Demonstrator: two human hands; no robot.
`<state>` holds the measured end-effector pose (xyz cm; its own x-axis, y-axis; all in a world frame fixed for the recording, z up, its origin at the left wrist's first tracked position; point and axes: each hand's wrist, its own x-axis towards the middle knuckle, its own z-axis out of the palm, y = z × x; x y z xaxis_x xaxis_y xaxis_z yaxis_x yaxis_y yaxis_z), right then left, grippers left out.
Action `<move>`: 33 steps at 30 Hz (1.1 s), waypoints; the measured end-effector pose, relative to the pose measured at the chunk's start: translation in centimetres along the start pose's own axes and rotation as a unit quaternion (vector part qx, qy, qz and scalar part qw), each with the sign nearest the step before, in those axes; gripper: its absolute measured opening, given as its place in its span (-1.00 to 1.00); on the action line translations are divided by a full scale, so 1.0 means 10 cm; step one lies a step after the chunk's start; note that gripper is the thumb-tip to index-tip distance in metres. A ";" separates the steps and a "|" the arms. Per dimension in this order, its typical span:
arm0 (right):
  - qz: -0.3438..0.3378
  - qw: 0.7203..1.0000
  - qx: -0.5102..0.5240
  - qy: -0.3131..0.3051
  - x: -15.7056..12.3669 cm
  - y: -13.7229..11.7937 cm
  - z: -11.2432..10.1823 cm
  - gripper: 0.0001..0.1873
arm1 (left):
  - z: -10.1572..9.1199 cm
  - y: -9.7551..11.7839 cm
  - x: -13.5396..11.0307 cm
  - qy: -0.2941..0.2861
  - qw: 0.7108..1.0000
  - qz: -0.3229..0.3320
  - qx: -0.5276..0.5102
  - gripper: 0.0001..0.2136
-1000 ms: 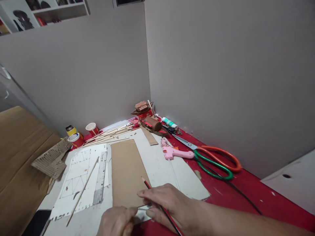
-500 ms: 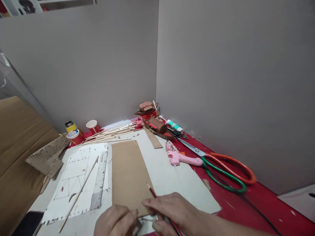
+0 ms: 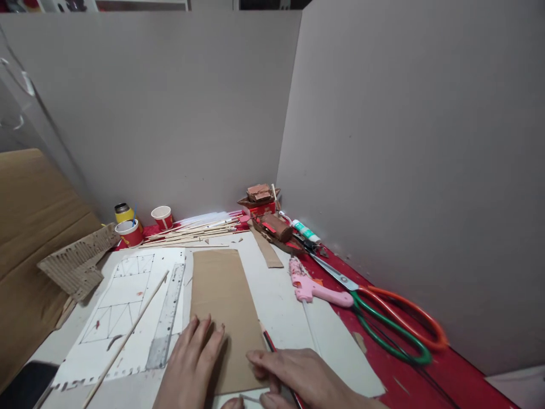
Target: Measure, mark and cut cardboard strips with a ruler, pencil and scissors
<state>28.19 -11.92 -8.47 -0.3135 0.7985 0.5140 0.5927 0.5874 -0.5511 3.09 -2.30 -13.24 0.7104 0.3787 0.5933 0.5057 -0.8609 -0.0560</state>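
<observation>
A strip of brown cardboard (image 3: 221, 284) lies lengthwise before me on white sheets. My left hand (image 3: 191, 358) rests on its lower left part, fingers stretched out and apart. In my right hand (image 3: 293, 366), at the lower right corner of the cardboard, is a red and black pencil (image 3: 270, 343), its sharpened tip pointing up and away near the right edge. A thin pale piece (image 3: 250, 400) shows between the two thumbs at the bottom; what it is I cannot make out. Left of the cardboard lie a clear ruler (image 3: 166, 324) and a paper with a truss drawing (image 3: 123, 312).
A pink glue gun (image 3: 317, 291) and large scissors (image 3: 383, 318) with orange and green handles lie to the right. Thin wooden sticks (image 3: 196, 232), paper cups (image 3: 162, 217) and brown model boats (image 3: 275, 227) stand at the back. A cardboard box (image 3: 34, 238) rises at left.
My left hand has opened from a curled grip at the near edge and now lies on the cardboard. The pencil stays in my right hand. The camera view has shifted slightly.
</observation>
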 end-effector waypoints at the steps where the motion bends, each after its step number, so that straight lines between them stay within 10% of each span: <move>1: -0.003 1.000 0.003 -0.009 0.00 0.04 0.02 -0.66 | 0.04 -0.02 -0.02 -0.006 1.000 0.000 -0.001 -0.23; 8: -0.053 0.997 0.006 -0.047 -0.01 0.25 0.11 -0.63 | 0.21 -0.07 -0.08 0.002 1.000 0.008 -0.009 -0.21; 33: 0.009 0.999 -0.026 0.031 0.07 0.00 -0.04 -0.28 | -0.31 0.09 0.14 -0.049 0.998 0.003 -0.035 -0.36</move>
<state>28.25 -11.35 -7.89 -0.2575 0.7982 0.5447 0.6362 0.5643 -0.5262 3.03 -3.60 -9.96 0.7597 0.4018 0.5113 0.4681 -0.8837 -0.0011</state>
